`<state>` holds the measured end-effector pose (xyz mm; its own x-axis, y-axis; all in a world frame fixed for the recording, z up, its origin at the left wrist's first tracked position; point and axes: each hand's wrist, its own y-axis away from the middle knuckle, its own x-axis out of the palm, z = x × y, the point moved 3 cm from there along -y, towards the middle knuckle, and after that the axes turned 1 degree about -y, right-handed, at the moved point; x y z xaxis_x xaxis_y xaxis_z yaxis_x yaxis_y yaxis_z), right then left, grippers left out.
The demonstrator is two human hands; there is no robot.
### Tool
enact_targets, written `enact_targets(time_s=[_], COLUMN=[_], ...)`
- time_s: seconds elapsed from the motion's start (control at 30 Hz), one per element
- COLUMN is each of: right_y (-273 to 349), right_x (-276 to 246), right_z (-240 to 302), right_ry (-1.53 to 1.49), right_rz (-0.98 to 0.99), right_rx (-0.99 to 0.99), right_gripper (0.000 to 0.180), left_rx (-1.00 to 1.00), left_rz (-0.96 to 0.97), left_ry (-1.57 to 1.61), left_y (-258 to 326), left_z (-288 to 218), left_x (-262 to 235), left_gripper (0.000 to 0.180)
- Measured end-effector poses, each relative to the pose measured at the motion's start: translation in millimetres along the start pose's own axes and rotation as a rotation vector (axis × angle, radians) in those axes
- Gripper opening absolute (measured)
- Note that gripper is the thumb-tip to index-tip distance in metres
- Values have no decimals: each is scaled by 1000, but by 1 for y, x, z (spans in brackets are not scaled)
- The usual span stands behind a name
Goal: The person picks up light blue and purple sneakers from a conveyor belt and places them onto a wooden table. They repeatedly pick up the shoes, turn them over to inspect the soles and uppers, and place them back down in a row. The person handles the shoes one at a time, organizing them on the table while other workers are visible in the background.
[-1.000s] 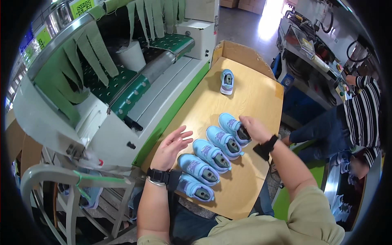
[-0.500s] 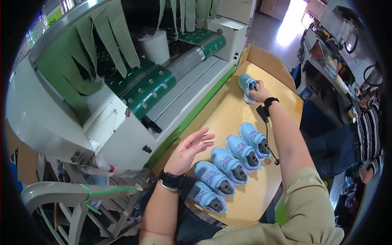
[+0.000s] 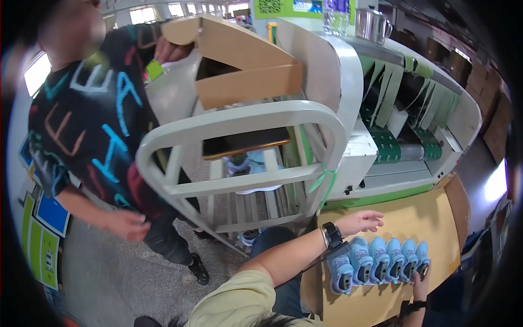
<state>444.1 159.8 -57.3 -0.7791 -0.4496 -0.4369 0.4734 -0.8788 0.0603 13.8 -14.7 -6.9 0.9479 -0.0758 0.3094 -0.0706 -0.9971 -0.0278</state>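
Light blue children's sneakers (image 3: 379,256), several of them, stand side by side in a row on a wooden board (image 3: 430,218), each with a dark insert in its opening. At the right end of the row, my right hand (image 3: 420,286) grips the heel of the last sneaker (image 3: 421,252). My left hand (image 3: 360,222) hovers just above and behind the toes at the left part of the row, fingers stretched out and holding nothing. Both wrists wear black bands.
Behind the board stands a white machine (image 3: 354,158) with green strip curtains and a green roller belt. To the left is a grey metal rack (image 3: 239,185) with shoes in it. A person (image 3: 103,125) in a black patterned shirt stands beside it, near a cardboard box (image 3: 250,82).
The view has swung left, bringing the rack and another person into sight. My right hand has brought the far sneaker back to the right end of the row.
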Motion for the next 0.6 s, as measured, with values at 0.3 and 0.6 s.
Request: enact_targets(time_s=[0.3,0.6], right_y=[2,22], right_x=[46,51], right_z=[-33,-21], right_ry=[-424,-361], right_rz=[-213,-180], right_rx=[-50,-51], right_gripper=[63,67], left_rx=[39,-177], left_rz=[-261,-533], left_ry=[313,339], left_y=[132,195], left_z=[40,70], left_x=[18,33], left_gripper=[46,38])
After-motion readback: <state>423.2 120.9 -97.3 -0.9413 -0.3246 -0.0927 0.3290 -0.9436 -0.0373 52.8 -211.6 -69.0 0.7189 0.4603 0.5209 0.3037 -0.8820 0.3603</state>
